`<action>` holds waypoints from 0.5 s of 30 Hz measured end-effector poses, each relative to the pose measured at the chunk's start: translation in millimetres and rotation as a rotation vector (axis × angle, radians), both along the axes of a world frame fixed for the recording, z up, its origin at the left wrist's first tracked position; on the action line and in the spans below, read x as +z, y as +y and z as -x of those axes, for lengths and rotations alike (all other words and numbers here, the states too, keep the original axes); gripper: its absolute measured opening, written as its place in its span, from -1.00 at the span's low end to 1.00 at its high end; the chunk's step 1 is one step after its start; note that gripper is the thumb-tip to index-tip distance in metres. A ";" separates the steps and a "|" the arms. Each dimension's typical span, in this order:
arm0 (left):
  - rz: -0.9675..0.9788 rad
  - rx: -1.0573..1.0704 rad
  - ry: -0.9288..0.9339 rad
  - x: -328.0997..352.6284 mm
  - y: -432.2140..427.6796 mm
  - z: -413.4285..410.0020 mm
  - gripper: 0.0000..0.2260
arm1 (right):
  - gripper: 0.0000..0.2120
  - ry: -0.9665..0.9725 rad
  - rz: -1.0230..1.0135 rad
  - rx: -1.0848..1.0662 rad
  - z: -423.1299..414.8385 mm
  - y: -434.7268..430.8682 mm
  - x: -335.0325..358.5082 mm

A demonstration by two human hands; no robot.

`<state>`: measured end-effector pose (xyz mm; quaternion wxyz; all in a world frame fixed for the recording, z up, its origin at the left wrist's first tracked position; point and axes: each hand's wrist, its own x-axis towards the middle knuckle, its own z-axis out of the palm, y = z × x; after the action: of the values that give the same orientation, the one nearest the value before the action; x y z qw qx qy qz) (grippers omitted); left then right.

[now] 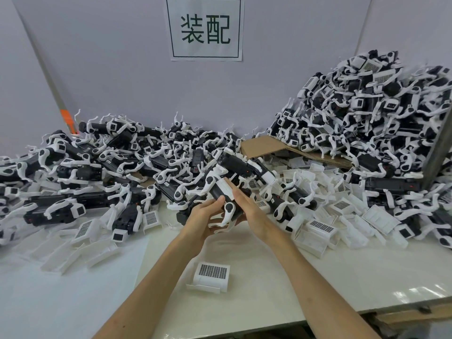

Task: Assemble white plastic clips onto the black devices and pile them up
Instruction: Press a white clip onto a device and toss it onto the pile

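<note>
Your left hand (203,220) cups the black cylindrical plastic device (215,192) from below, thumb curled onto it, just above the white table (269,277), at the near edge of the low pile (122,162). Your right hand (247,204) lies flat, fingers straight, pressing its white plastic clip (226,187).

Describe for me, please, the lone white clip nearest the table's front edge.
Start at the white table. Between the person's forearms lies one white clip, black grid patch facing up. Unlike the rest, it lies alone, clear of the heaps.
</note>
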<state>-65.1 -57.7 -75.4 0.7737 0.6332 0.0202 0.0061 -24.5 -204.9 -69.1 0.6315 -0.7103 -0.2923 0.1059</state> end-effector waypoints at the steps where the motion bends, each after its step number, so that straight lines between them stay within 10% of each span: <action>1: -0.006 0.003 -0.003 -0.5 0.5 -0.7 -0.62 | -0.54 0.003 0.007 0.003 -0.5 0.2 -0.6; 15: -0.058 0.029 0.001 -0.1 -1.1 -1.7 -0.64 | -0.61 -0.018 0.010 -0.064 -7.5 2.8 -0.6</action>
<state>-63.4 -58.9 -75.5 0.7549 0.6549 0.0296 0.0175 -17.0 -202.1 -69.7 0.6283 -0.7235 -0.2746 0.0807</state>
